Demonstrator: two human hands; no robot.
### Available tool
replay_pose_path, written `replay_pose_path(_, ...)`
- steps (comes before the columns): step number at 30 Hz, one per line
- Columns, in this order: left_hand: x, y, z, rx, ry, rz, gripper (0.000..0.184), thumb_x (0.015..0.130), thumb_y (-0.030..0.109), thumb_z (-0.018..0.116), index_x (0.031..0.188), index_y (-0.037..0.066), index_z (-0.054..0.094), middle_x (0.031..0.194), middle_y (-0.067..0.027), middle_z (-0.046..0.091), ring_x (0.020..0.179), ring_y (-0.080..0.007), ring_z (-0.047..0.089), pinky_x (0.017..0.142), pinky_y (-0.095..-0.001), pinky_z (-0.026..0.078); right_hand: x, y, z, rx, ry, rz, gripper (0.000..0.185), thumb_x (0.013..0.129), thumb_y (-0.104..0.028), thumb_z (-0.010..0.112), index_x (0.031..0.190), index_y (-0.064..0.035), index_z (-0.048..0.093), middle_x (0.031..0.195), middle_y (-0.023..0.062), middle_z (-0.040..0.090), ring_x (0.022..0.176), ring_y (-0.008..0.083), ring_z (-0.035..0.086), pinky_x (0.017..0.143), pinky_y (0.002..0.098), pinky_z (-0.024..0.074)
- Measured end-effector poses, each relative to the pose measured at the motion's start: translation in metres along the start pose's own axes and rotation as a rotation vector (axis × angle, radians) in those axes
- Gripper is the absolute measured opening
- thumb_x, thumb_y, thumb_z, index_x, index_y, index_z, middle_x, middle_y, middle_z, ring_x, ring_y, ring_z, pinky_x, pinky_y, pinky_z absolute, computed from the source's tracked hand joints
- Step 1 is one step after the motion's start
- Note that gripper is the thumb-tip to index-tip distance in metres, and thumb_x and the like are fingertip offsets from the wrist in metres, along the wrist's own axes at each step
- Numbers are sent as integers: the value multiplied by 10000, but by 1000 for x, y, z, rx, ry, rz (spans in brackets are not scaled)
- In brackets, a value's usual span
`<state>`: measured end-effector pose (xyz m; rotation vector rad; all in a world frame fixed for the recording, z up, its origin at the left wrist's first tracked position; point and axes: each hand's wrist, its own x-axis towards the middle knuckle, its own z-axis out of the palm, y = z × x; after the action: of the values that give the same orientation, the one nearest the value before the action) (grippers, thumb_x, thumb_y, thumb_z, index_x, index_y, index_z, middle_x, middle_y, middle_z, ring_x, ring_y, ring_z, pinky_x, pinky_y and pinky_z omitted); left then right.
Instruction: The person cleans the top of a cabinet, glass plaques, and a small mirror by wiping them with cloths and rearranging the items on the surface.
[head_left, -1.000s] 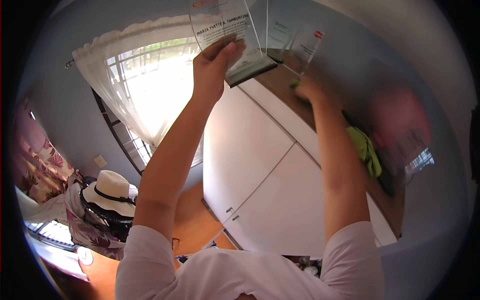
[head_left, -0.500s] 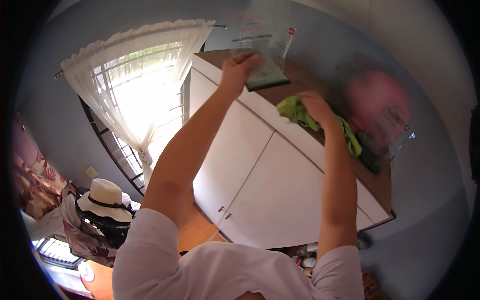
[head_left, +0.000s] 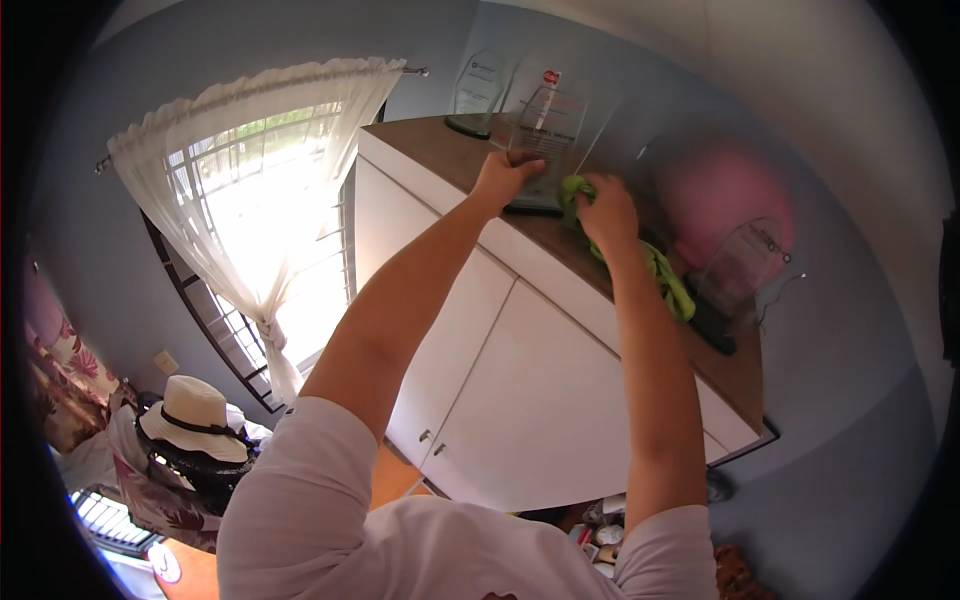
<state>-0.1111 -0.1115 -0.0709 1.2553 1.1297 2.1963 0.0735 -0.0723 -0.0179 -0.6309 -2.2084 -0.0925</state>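
A clear glass plaque (head_left: pixel 556 122) with printed lettering and a dark base stands upright on the brown top of a white cabinet, near its front edge. My left hand (head_left: pixel 505 183) is closed on the plaque's left side, low down. Just right of the plaque, my right hand (head_left: pixel 608 212) grips a green cloth (head_left: pixel 668 280). One bunched end of the cloth sticks out past my fingers towards the plaque, and the rest trails to the right behind my wrist. I cannot tell whether the cloth touches the glass.
Another glass plaque (head_left: pixel 480 85) stands at the far left of the cabinet top (head_left: pixel 415 140). A third plaque (head_left: pixel 742 262) is at the right, before a blurred pink round object (head_left: pixel 728 200). A curtained window (head_left: pixel 270 200) and a white hat (head_left: pixel 195 405) are to the left.
The plaque in my left hand has come down from a raised, tilted position to stand on the cabinet top. My right hand has brought the green cloth closer to it.
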Motion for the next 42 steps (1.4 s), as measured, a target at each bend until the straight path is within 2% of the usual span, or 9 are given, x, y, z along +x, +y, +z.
replay_pose_path(5,7,0,-9,16,-90,19,387,770,134,666,1082,-72,569,992,-128,631,920,-174,574,830,-292,432,7,1,58,-335,-142,-68,228,727,-163,592,930,-76,648,1043,112,573,934,294,547,804,402,462)
replay_pose_path(11,4,6,-8,-34,-118,-49,284,799,100,637,1049,-28,600,997,-92,625,902,-149,577,809,-267,452,4,-46,51,-150,-165,-273,204,729,-185,590,883,-76,666,1053,110,571,949,291,543,820,400,455)
replay_pose_path(17,7,8,-11,113,-94,-13,406,789,190,655,1111,-37,558,978,-135,631,907,-178,583,817,-282,449,7,-24,43,-224,-254,-133,232,746,-181,587,952,-106,663,1072,145,563,982,302,541,838,405,450)
replay_pose_path(19,-4,13,-6,101,-84,-52,495,784,236,666,1172,-30,510,1032,-154,612,956,-192,567,847,-290,435,7,-22,52,80,-282,-242,237,747,-189,602,960,-102,659,1063,163,565,981,309,548,835,408,448)
replay_pose_path(22,-24,18,4,435,412,192,608,774,285,678,1247,-4,426,1105,-170,566,1016,-214,537,871,-316,423,9,-25,41,344,-202,-154,267,743,-221,618,955,-63,654,959,170,614,904,313,589,771,398,465)
replay_pose_path(25,-67,37,-1,270,442,284,664,758,282,696,1282,22,380,1138,-174,529,1069,-228,503,900,-337,407,-2,-45,21,502,-141,111,334,743,-297,643,948,-33,645,818,172,641,782,317,620,686,380,480)
replay_pose_path(28,-119,41,-6,322,139,283,553,776,218,682,1231,14,443,1070,-137,562,1004,-205,537,870,-333,432,-12,-64,29,749,-293,204,419,733,-379,671,943,-18,632,784,166,641,729,285,625,655,354,483)
replay_pose_path(33,-148,66,-53,154,184,-52,277,832,126,604,1069,-14,571,940,-74,610,815,-122,577,710,-249,487,-29,-79,25,922,-556,186,479,680,-402,725,924,-5,616,840,119,627,734,210,603,656,316,475)
replay_pose_path(42,-139,90,-62,-197,260,-265,332,815,164,635,999,-92,532,866,-124,601,766,-189,613,652,-285,516,-39,-80,18,578,-760,-68,553,651,-411,749,980,12,613,822,93,607,755,164,573,613,277,441)
